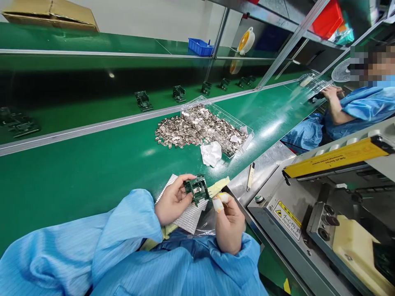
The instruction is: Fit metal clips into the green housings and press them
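My left hand is closed on the edge of a dark green, frame-like plastic part, thumb in front and fingers behind. Right beside that part, my right hand is curled in a pinch, with white and yellowish coverings on its thumb and forefinger. Whatever sits between those fingertips is too small or hidden to make out. A pale yellow strip sticks out behind the right fingertips. Below both hands lies a silvery sheet with a fine printed pattern, partly covered by the left hand.
Small metal pieces are heaped on the green bench beside a clear plastic tray full of them. Crumpled white paper lies in front. A machine with a warning label stands at right. A co-worker in blue sits beyond it.
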`<act>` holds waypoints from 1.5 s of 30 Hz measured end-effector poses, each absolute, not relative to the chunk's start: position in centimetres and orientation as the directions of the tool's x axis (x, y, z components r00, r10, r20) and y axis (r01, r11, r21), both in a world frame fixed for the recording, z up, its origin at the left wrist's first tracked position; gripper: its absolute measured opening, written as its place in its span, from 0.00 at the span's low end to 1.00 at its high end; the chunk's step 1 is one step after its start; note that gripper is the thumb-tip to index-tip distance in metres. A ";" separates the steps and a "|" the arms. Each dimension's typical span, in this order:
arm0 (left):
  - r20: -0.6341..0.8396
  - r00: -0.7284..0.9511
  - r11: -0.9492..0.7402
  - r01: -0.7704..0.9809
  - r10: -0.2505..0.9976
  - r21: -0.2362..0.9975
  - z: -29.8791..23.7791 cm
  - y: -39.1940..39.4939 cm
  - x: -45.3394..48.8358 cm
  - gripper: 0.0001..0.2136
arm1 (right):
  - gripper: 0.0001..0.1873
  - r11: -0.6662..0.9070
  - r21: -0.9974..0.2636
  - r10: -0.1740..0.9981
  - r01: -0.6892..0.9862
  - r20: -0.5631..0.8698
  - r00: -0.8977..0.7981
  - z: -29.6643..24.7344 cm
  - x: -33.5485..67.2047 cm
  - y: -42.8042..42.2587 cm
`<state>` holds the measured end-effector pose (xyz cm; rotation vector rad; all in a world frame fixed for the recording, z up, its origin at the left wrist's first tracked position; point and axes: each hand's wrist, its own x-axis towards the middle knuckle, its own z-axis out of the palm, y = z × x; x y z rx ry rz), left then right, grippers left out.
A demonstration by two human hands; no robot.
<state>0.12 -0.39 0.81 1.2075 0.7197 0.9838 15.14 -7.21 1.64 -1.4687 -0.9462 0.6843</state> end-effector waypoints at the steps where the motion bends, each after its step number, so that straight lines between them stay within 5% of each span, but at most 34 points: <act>1: 0.049 0.402 0.048 -0.228 0.914 0.972 0.9 -0.4 0.2 0.18 | 0.07 0.047 -0.979 0.852 0.198 0.142 0.503 1.6 14.6 -6.8; 18: 0.045 0.223 0.025 -0.304 0.974 0.952 1.4 -1.3 0.7 0.16 | 0.08 0.165 -0.879 0.758 0.447 0.403 0.514 0.7 9.3 -4.0; 25: 0.082 0.254 -0.003 -0.296 0.964 0.955 0.6 -1.3 0.5 0.15 | 0.22 0.204 -0.970 0.763 0.131 0.241 0.599 0.8 8.9 -3.7; 31: 0.124 0.313 -0.031 -0.285 0.942 0.958 1.0 -1.6 0.2 0.14 | 0.23 0.202 -0.973 0.873 -0.111 0.127 0.470 1.8 10.0 -4.3; 37: 0.073 0.371 -0.035 -0.108 0.926 0.993 2.0 -1.0 -0.7 0.18 | 0.30 0.273 -0.962 0.940 -0.014 0.264 0.215 3.1 15.8 -6.9; 41: 0.009 0.627 -0.099 0.109 0.779 0.989 5.0 -2.0 0.0 0.18 | 0.46 0.327 -0.924 0.944 0.199 0.331 -0.013 5.2 19.6 -9.7; 45: -0.066 0.915 -0.108 0.118 0.398 0.987 9.3 -1.8 4.0 0.18 | 0.44 0.358 -0.897 0.930 0.258 0.366 -0.018 7.3 23.2 -14.2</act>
